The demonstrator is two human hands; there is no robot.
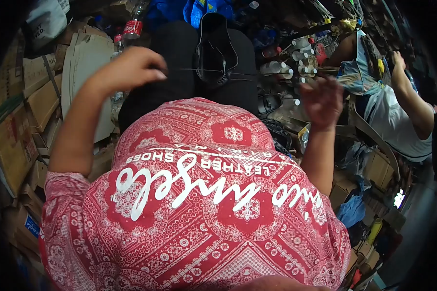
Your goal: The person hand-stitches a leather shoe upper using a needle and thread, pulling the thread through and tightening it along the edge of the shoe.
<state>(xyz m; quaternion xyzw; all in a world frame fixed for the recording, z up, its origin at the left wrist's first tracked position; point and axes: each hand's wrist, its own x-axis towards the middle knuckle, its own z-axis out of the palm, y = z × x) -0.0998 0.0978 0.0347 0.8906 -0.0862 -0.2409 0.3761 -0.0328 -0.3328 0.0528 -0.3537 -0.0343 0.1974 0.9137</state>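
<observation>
A black shoe upper (pixel 217 53), open in the middle with a raised edge, lies on my lap between my dark-clothed thighs. A thin dark thread (pixel 182 69) runs out from it to both sides. My left hand (pixel 140 68) is raised left of the upper, its fingers pinched together at one end of the thread. On the other side, my right hand (pixel 323 102) is held up with curled fingers, blurred by motion. The thread's other side leads towards it, though its contact with the fingers is hard to make out.
Several plastic bottles (pixel 281 70) lie to the right. Another person (pixel 393 111) in a white top sits there with an arm raised. Stacked cardboard (pixel 43 102) fills the left side. A red-labelled bottle (pixel 132 28) and a blue bag (pixel 206 9) are ahead.
</observation>
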